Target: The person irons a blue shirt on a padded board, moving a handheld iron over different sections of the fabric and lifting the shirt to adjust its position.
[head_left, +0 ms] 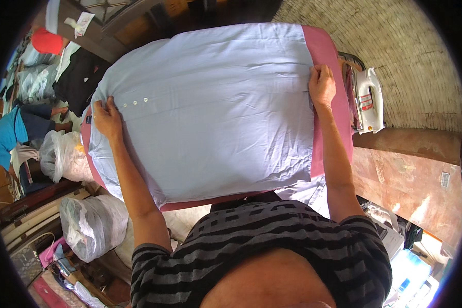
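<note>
Here, a pale blue shirt lies spread flat across a pink-covered ironing table, filling the middle of the view. The person's left hand, at about nine o'clock from the shirt's centre, is closed on the cloth edge just beside a short row of white buttons, fingers curled over the hem. The right hand, at about three o'clock, presses knuckles-up on the opposite edge where blue cloth meets the pink cover, the fingers bent down onto the fabric; whether it pinches the cloth or only pins it cannot be told. With the two hands set well apart on opposite edges, the fabric between them appears drawn taut, which would explain the few shallow creases left in it.

A white electric iron stands on its side at the table's right end, at three o'clock, near the right hand but apart from the shirt, probably parked there so its hot plate stays off the cloth. It bears a small red and white label on its body.

At seven to eight o'clock, beside the table, sit bulging clear plastic bags stuffed with pale cloth, one knotted at the top. At eleven o'clock a red cap-like object rests near dark clothing. Another person in a teal top is at nine o'clock, near the rim.
</note>
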`<state>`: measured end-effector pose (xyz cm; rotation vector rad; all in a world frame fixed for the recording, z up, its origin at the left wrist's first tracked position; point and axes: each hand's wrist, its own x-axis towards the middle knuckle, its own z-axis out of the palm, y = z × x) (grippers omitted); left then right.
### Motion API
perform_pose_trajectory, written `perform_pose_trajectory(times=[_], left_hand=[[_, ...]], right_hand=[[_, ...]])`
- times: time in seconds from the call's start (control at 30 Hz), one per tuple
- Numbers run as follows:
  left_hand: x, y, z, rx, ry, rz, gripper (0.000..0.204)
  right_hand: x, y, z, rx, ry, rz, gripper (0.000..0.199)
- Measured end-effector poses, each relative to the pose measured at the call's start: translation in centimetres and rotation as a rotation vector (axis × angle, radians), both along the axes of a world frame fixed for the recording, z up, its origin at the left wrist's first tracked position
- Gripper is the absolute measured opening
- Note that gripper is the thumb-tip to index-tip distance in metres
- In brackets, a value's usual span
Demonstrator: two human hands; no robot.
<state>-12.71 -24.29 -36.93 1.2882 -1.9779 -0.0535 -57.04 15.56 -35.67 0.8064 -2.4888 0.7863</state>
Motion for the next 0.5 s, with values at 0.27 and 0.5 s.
perform_pose_trajectory(times=[0.27,0.5], left_hand=[[-8.6,6.6,3.6,-0.261,-0.161,0.324,0.048],[-30.1,27.2,3.9,0.048,0.080,-1.022,0.033]], right_hand=[[-0.6,1.2,2.3,-0.070,-0.291,0.091,0.019],[-2.2,0.5,3.5,-0.062,-0.547,0.221,0.028]])
